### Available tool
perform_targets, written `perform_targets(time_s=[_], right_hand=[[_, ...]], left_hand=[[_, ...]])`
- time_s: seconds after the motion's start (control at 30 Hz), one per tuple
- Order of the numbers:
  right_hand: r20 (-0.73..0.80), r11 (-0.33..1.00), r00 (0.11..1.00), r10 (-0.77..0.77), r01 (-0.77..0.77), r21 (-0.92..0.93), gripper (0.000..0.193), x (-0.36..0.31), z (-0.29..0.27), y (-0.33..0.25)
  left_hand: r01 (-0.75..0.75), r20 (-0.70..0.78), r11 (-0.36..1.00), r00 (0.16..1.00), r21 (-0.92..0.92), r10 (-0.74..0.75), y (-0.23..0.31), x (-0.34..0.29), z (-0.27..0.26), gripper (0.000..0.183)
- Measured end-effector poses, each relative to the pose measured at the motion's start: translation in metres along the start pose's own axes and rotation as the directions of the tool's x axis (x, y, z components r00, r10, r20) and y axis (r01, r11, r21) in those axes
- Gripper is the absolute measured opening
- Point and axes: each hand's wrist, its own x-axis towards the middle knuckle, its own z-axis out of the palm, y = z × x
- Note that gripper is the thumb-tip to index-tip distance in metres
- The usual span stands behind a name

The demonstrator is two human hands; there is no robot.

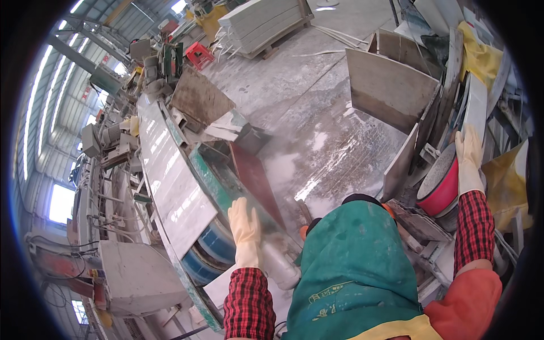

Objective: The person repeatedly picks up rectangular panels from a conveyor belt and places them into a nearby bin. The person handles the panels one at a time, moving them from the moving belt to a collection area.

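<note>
My left hand (244,228), in a pale rubber glove, rests flat on the edge of a green-edged machine bed (211,181) that carries a long pale stone slab (170,175). My right hand (469,154), also gloved, lies with fingers stretched on the rim of a round red-sided pad (445,187) with a grey speckled face, which leans among upright stone slabs (475,107). Both sleeves are red-and-black check. A green apron (354,272) covers my front. Neither hand is closed around anything that I can see.
A dark red board (255,175) leans against the machine bed. Grey stone slabs (388,85) stand on edge to the right. Wet concrete floor (317,141) lies ahead. A stack of slabs on a pallet (266,22) and a red stool (199,55) stand far off.
</note>
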Motion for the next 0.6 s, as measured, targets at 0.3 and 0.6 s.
perform_targets(time_s=[0.3,0.6], right_hand=[[-0.007,0.998,0.999,-0.047,0.047,0.043,0.045,-0.008,-0.009,-0.005],[-0.097,0.992,0.991,-0.094,0.101,0.072,0.04,-0.018,-0.012,-0.01]], left_hand=[[0.031,0.003,0.998,1.0,-0.061,-0.031,-0.001,-0.002,-0.003,0.04],[-0.033,-0.06,0.999,0.998,-0.023,0.031,-0.003,-0.002,-0.001,0.038]])
